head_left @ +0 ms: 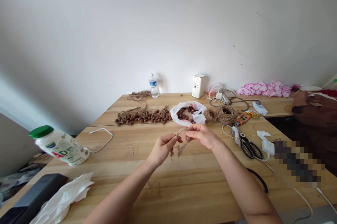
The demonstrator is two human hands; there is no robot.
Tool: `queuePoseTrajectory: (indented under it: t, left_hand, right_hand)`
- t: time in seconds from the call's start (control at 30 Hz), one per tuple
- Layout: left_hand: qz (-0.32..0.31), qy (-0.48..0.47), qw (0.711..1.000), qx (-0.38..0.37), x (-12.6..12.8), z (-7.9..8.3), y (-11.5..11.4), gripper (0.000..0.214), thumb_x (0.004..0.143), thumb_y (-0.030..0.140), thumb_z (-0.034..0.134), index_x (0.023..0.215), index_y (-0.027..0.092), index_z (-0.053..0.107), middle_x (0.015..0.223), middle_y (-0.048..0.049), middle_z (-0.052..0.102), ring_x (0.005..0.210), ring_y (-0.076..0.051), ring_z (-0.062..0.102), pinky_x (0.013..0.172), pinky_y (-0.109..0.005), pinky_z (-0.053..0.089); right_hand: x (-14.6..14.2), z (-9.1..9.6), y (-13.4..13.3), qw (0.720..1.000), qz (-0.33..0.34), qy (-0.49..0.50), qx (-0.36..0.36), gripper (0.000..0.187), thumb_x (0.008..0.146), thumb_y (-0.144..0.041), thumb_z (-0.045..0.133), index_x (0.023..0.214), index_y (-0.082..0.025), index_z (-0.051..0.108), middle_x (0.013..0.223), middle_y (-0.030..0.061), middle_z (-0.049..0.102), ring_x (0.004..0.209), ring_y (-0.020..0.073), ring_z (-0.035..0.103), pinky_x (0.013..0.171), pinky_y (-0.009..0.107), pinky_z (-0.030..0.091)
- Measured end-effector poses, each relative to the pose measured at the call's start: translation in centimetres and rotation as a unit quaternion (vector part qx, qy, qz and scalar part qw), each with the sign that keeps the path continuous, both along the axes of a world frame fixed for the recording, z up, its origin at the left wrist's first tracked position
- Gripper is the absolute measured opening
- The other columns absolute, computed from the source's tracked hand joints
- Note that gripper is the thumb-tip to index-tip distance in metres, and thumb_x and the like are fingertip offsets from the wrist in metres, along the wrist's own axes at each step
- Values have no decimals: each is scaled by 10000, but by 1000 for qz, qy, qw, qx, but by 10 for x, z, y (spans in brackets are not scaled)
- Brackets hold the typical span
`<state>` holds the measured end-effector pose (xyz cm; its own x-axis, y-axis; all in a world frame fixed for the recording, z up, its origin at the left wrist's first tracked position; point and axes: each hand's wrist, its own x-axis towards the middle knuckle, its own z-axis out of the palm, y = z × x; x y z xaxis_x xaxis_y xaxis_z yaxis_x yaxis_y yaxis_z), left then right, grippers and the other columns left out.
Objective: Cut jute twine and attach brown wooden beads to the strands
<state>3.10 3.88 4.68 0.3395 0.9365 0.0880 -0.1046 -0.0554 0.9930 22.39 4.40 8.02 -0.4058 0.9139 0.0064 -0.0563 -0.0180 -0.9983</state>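
Pieces of jute twine [182, 131] form a small arch between my two hands, above the middle of the wooden table. My left hand [163, 147] pinches one end, and frayed strands hang below its fingertips. On the other side, my right hand [202, 135] is closed on the twine, with a loose end dangling under it. Just beyond the hands sits a white plastic bag [180, 118], open at the top, with brown round beads [186, 112] inside. Bundles of twine with brown beads [142, 115] lie in a row left of the bag.
Twine rolls [226, 113] sit right of the bag, near orange-handled pliers [242, 118] and black scissors [251, 146]. A water bottle [153, 85] and a white box [198, 86] stand by the wall. A green-capped bottle [61, 145] is at left; cables cross the right side.
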Motion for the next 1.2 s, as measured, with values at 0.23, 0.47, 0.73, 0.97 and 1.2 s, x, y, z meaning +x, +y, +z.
queuePoseTrajectory:
  t: [0.23, 0.47, 0.73, 0.97, 1.2]
  left_hand:
    - [-34, 149, 987, 52, -13, 18, -1, 223, 735, 337, 651, 611, 154, 675, 528, 12, 508, 464, -94, 354, 448, -213, 254]
    - [-250, 49, 956, -147, -11, 12, -9, 262, 721, 385, 664, 672, 127, 664, 462, 50, 389, 403, -54, 214, 412, -213, 125]
    - [-123, -76, 965, -217, -8, -2, 13, 280, 644, 356, 734, 694, 105, 619, 481, 53, 418, 376, -13, 165, 382, -184, 47]
    - [-75, -96, 969, -214, -5, -7, 15, 283, 637, 348, 727, 703, 100, 607, 504, 39, 456, 375, -19, 232, 368, -173, 83]
    - [-77, -153, 956, -238, -7, -1, 16, 207, 673, 272, 691, 707, 99, 583, 494, 43, 446, 362, -9, 220, 368, -166, 60]
  right_hand:
    - [19, 7, -6, 980, 5, -174, 96, 172, 786, -327, 639, 833, -166, 600, 684, 1, 638, 617, 135, 577, 636, 288, 434]
    - [-13, -5, 2, 871, -136, -279, 380, 138, 829, -247, 605, 776, -229, 731, 768, 81, 609, 884, 253, 530, 828, 426, 400]
    - [-27, -35, 4, 957, -156, -200, 139, 308, 823, -140, 426, 1117, -174, 513, 998, 93, 616, 784, 183, 625, 743, 358, 508]
    - [-32, -41, -2, 886, -202, -268, 319, 41, 796, -171, 537, 832, -182, 553, 866, 79, 619, 831, 209, 599, 759, 351, 494]
    - [-47, -57, -3, 854, -296, -259, 342, 124, 762, -146, 576, 838, -185, 485, 762, 33, 568, 642, 158, 547, 581, 276, 457]
